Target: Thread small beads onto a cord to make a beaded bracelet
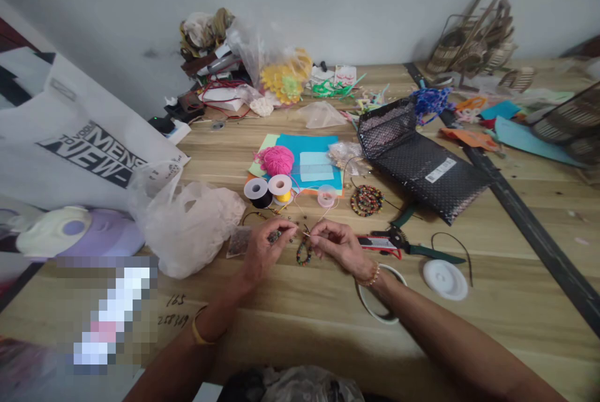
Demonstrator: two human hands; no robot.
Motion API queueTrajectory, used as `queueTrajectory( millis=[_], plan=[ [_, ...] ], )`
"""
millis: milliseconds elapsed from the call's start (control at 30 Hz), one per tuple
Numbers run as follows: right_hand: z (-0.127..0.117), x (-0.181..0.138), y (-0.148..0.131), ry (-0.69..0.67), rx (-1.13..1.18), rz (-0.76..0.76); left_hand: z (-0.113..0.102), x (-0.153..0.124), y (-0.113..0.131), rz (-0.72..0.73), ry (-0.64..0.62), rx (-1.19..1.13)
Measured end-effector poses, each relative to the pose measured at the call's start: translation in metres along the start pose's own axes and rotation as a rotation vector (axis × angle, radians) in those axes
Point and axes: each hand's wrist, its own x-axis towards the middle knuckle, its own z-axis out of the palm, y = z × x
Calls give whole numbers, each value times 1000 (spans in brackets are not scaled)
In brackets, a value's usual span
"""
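Thread (321, 219), thin, pale, pinched in right hand (340, 246); left hand (263, 251) pinches small dark beads (275, 236), above multicoloured bead strand (304, 255); thread best held taut.

I see soft, even light over the wooden table (290, 333), with no harsh glare. Shadows are faint and sit close under the white plastic bag (187, 227). Focus is sharpest at centre, on the left hand (262, 252) and right hand (340, 246). The edges bend and go soft, and a pixelated block (107, 308) masks the lower left.
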Motion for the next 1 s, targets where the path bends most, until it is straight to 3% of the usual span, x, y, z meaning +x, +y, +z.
queueTrajectory(
  millis=[167,367,500,1000],
  plan=[
    [-2,3,0,116,17,0,-7,8,-11,127,-48,162],
    [-4,4,4,188,-25,5,0,8,-27,291,-157,403],
    [-3,4,5,189,-63,2,6,4,-32,308,-213,505],
    [-4,3,3,183,-8,13,8,2,-29,386,-210,737]
  ],
)
